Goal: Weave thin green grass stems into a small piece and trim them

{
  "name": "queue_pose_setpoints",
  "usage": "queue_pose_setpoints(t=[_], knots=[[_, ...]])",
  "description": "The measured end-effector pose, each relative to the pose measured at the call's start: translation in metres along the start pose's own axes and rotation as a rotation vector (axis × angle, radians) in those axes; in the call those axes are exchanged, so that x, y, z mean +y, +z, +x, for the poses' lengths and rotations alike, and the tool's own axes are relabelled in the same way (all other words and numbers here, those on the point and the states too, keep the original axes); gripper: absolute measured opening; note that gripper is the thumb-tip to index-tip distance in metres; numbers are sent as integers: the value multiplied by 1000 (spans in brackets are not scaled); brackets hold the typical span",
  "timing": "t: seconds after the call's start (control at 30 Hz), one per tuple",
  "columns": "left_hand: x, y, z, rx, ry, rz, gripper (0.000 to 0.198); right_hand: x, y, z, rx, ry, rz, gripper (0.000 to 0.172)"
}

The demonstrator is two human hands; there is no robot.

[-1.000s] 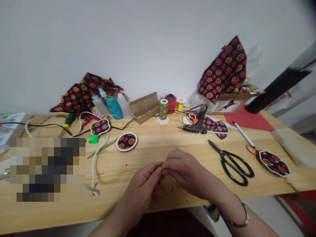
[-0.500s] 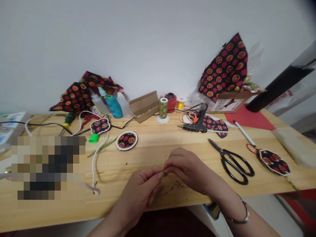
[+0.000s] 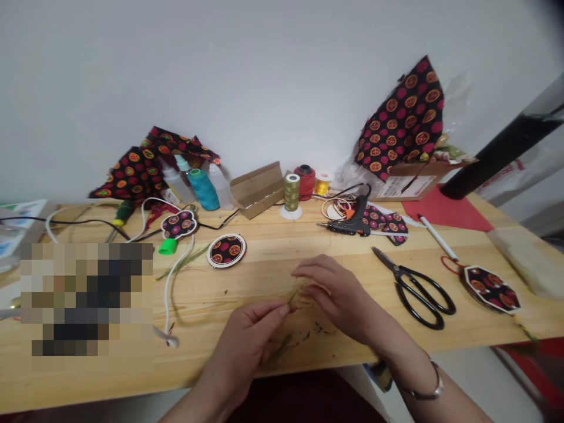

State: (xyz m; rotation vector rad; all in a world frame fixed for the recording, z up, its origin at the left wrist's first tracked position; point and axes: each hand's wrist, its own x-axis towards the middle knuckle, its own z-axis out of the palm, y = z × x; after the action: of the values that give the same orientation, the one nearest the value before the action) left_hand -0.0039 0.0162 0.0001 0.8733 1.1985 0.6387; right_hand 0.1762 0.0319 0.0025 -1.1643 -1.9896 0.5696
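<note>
My left hand is closed in a pinch on a thin bundle of olive-green thread. One end rises from the fingertips; loose strands hang below the palm. My right hand is just to the right, its fingers apart and curved around the upper strands; whether it touches them I cannot tell. Dark scraps lie on the table beneath. Black-handled scissors rest to the right of my right hand. A round fabric pendant in a pale frame lies beyond my left hand.
Thread spools, among them an olive-green one, stand at the back by an open cardboard box. A black glue gun lies right of them. An eight-sided pendant is far right. White cable crosses the left side.
My right hand has drawn slightly away from my left fingertips and its fingers have opened. Green strands now show between the hands and below my left hand.
</note>
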Motion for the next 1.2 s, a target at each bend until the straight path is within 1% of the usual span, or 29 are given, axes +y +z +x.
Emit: queue_pose_setpoints(t=[0.03,0.1,0.13,0.2,0.3,0.37,0.43,0.5,0.57,0.63,0.7,0.9,1.0,1.13,1.2], knots=[[-1,0,0,9,6,1,27,0,0,-1,70,23,2,27],[-2,-1,-1,24,9,0,28,-1,1,-3,195,77,-6,23],[-2,-1,-1,30,6,-4,29,-1,0,-4,237,105,-15,18],[-2,-2,0,38,-2,-18,32,-2,-3,-8,270,150,-54,12],[-2,-2,1,52,-3,-55,33,0,-16,-20,248,204,-220,15],[-2,-2,2,67,-5,-88,32,5,-29,-33,222,237,-440,17],[-1,-3,3,84,-11,-112,31,14,-45,-49,193,304,-728,20],[1,-4,2,99,-15,-116,30,25,-59,-67,110,427,-957,21],[2,-4,2,106,-20,-115,30,36,-71,-84,19,510,-1060,23],[3,-4,2,107,-22,-116,31,47,-78,-98,-59,568,-1077,26],[3,-4,1,101,-24,-126,32,55,-82,-106,-101,597,-1064,28],[2,-7,1,108,-23,-130,36,63,-88,-111,-95,557,-1084,35],[1,-8,2,95,-14,-129,35,69,-92,-111,-78,566,-1107,34],[-1,-8,3,92,-1,-123,33,81,-98,-113,-135,590,-1056,33],[-2,-9,4,103,-2,-121,33,83,-100,-112,-150,591,-1032,32]])
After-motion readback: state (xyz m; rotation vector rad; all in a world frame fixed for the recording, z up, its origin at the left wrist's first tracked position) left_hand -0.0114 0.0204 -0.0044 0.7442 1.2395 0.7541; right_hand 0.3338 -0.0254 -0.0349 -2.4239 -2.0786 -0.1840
